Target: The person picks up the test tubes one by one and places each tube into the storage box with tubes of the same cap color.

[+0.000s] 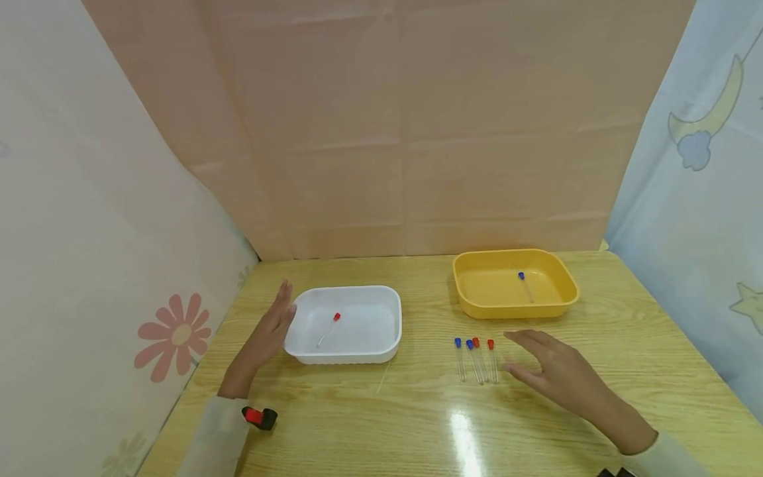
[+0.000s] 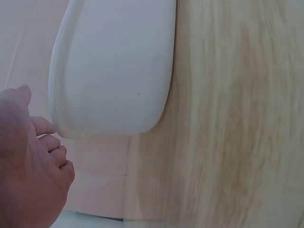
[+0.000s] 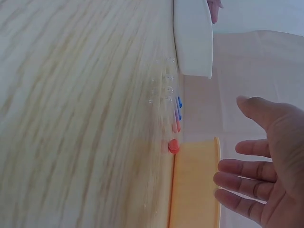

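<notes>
My left hand (image 1: 269, 331) is beside the left end of the white tray (image 1: 390, 331), fingertips right at its rim, holding nothing. Inside that tray lies a clear tube with a red cap (image 1: 336, 317). Over the table on the right, my right hand (image 1: 563, 377) has its thumb and fingers spread apart and nothing between them. Just left of its fingertips lie two blue-capped tubes (image 1: 460, 363) and two red-capped tubes (image 1: 493, 364), side by side with caps pointing away from me. The right wrist view shows a red cap (image 3: 174, 146) nearest that hand.
Behind the tubes stands a yellow tray (image 1: 515, 311) holding one tube with a blue cap (image 1: 521, 275). The wooden table (image 1: 357, 424) ends at a brown backdrop (image 1: 334, 165), with patterned cloth walls on both sides. A black and red band (image 1: 259, 417) is on my left wrist.
</notes>
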Demonstrator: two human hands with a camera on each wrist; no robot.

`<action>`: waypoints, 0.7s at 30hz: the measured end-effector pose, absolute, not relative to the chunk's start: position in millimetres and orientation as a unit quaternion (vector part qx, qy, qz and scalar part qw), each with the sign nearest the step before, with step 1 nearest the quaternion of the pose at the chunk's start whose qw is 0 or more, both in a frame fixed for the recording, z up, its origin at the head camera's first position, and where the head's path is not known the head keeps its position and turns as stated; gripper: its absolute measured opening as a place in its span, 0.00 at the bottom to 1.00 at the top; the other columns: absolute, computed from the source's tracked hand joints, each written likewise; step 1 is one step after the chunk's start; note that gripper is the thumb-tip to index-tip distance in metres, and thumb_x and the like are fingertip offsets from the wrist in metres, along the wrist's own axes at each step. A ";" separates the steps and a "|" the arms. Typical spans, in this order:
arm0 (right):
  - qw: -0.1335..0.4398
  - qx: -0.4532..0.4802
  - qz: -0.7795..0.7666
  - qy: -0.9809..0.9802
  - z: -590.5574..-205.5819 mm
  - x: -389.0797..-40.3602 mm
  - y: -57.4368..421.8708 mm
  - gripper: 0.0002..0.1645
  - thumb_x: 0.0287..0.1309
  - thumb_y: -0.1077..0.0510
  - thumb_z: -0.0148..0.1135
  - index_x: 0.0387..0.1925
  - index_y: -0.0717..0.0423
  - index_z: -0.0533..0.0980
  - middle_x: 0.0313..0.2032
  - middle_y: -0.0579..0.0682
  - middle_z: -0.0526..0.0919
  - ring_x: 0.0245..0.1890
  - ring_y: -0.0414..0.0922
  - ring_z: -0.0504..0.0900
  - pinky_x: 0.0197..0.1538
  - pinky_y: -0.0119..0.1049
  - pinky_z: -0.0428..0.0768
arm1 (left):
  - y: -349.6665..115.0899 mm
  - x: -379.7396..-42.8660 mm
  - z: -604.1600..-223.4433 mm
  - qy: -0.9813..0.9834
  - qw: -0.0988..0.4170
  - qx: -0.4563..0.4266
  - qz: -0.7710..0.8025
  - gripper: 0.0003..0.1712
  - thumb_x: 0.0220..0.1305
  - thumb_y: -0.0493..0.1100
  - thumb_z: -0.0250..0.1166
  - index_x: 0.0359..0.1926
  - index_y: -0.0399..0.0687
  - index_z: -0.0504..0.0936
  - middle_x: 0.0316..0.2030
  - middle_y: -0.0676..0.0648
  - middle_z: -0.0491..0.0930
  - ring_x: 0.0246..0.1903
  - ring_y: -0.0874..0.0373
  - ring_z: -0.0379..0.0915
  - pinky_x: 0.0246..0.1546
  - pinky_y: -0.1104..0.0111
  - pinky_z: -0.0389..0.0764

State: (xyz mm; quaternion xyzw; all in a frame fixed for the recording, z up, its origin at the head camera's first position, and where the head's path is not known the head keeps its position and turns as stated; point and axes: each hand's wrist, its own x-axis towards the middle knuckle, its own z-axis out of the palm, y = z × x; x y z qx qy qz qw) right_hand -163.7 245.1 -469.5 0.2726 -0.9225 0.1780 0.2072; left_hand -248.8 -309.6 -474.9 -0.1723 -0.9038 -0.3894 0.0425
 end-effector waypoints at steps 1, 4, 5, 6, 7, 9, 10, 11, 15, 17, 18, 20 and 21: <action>0.201 0.272 0.176 -0.924 -470.4 -164.1 245.0 0.33 0.54 0.46 0.77 0.58 0.57 0.80 0.51 0.56 0.85 0.43 0.55 0.87 0.39 0.51 0.86 | -310.8 -249.8 -475.6 -0.901 0.040 -0.175 -0.395 0.36 0.84 0.49 0.40 0.81 0.44 0.36 0.80 0.48 0.27 0.79 0.46 0.23 0.74 0.40 0.39; 0.183 0.271 0.172 -0.929 -472.2 -165.6 245.2 0.34 0.55 0.44 0.76 0.59 0.56 0.80 0.51 0.56 0.85 0.44 0.55 0.86 0.39 0.51 0.85 | -313.5 -251.7 -477.2 -0.894 0.033 -0.182 -0.407 0.35 0.84 0.48 0.40 0.81 0.43 0.37 0.80 0.49 0.28 0.79 0.44 0.24 0.74 0.40 0.40; 0.178 0.272 0.169 -0.930 -473.0 -166.4 245.1 0.34 0.55 0.44 0.76 0.59 0.56 0.80 0.51 0.56 0.85 0.45 0.55 0.86 0.40 0.51 0.85 | -314.6 -253.0 -478.3 -0.891 0.033 -0.186 -0.413 0.35 0.84 0.47 0.40 0.81 0.42 0.37 0.80 0.49 0.29 0.79 0.42 0.25 0.73 0.40 0.40; 0.173 0.271 0.168 -0.932 -473.4 -167.1 245.0 0.35 0.55 0.43 0.76 0.59 0.57 0.80 0.52 0.57 0.85 0.46 0.56 0.86 0.40 0.51 0.85 | -315.3 -253.9 -479.1 -0.889 0.033 -0.189 -0.417 0.35 0.84 0.47 0.40 0.81 0.41 0.38 0.80 0.49 0.29 0.79 0.41 0.26 0.73 0.39 0.40; 0.168 0.271 0.166 -0.933 -473.7 -167.7 244.7 0.36 0.55 0.42 0.76 0.60 0.57 0.79 0.52 0.57 0.85 0.46 0.56 0.86 0.40 0.52 0.85 | -316.3 -255.4 -479.9 -0.885 0.034 -0.194 -0.421 0.34 0.84 0.46 0.40 0.80 0.40 0.39 0.80 0.48 0.30 0.79 0.40 0.26 0.73 0.39 0.40; 0.163 0.271 0.162 -0.935 -474.6 -168.9 244.2 0.38 0.54 0.41 0.76 0.61 0.57 0.79 0.52 0.58 0.85 0.47 0.57 0.86 0.40 0.52 0.85 | -317.6 -257.6 -480.4 -0.881 0.031 -0.198 -0.429 0.34 0.84 0.47 0.39 0.80 0.40 0.39 0.80 0.49 0.30 0.79 0.42 0.26 0.74 0.40 0.40; 0.159 0.270 0.161 -0.936 -475.0 -169.4 243.8 0.39 0.54 0.40 0.76 0.61 0.57 0.78 0.53 0.58 0.84 0.48 0.57 0.86 0.41 0.53 0.85 | -318.0 -258.6 -481.0 -0.878 0.031 -0.200 -0.433 0.34 0.84 0.47 0.38 0.80 0.40 0.39 0.80 0.49 0.31 0.79 0.42 0.26 0.74 0.41 0.39; 0.154 0.270 0.161 -0.937 -475.3 -169.9 243.5 0.40 0.53 0.39 0.76 0.62 0.57 0.78 0.53 0.58 0.84 0.48 0.57 0.85 0.41 0.53 0.85 | -318.4 -259.5 -481.7 -0.877 0.033 -0.203 -0.435 0.34 0.85 0.48 0.38 0.80 0.40 0.39 0.80 0.49 0.31 0.79 0.42 0.26 0.74 0.41 0.39; 0.129 0.265 0.165 -0.941 -476.4 -170.9 242.5 0.44 0.52 0.36 0.75 0.64 0.56 0.76 0.55 0.59 0.83 0.50 0.58 0.84 0.43 0.55 0.85 | -317.7 -259.9 -484.3 -0.871 0.031 -0.207 -0.444 0.34 0.85 0.49 0.37 0.80 0.39 0.38 0.80 0.46 0.31 0.79 0.42 0.26 0.74 0.42 0.38; 0.115 0.264 0.167 -0.943 -477.0 -171.2 242.0 0.46 0.52 0.35 0.75 0.65 0.57 0.75 0.56 0.60 0.82 0.51 0.59 0.84 0.44 0.56 0.84 | -317.1 -259.3 -486.5 -0.869 0.031 -0.209 -0.447 0.35 0.85 0.48 0.37 0.80 0.37 0.38 0.80 0.44 0.31 0.78 0.40 0.26 0.73 0.41 0.38; 0.110 0.264 0.166 -0.944 -477.3 -171.4 241.7 0.47 0.52 0.35 0.74 0.66 0.57 0.75 0.56 0.60 0.82 0.52 0.60 0.83 0.45 0.57 0.84 | -316.5 -258.9 -487.4 -0.869 0.029 -0.208 -0.448 0.35 0.84 0.48 0.38 0.80 0.37 0.37 0.80 0.44 0.30 0.78 0.40 0.25 0.73 0.41 0.38; 0.102 0.266 0.164 -0.944 -477.7 -171.7 241.0 0.48 0.52 0.34 0.74 0.66 0.58 0.74 0.57 0.61 0.81 0.53 0.60 0.83 0.46 0.58 0.83 | -315.4 -258.1 -488.9 -0.870 0.028 -0.207 -0.447 0.35 0.84 0.47 0.38 0.80 0.37 0.37 0.80 0.44 0.30 0.78 0.40 0.25 0.73 0.41 0.38; 0.101 0.268 0.163 -0.944 -477.9 -171.9 240.6 0.49 0.52 0.33 0.74 0.67 0.58 0.74 0.57 0.61 0.81 0.53 0.61 0.82 0.47 0.58 0.83 | -314.7 -257.6 -489.4 -0.872 0.029 -0.205 -0.445 0.35 0.84 0.47 0.38 0.80 0.37 0.37 0.80 0.44 0.30 0.78 0.39 0.25 0.73 0.41 0.37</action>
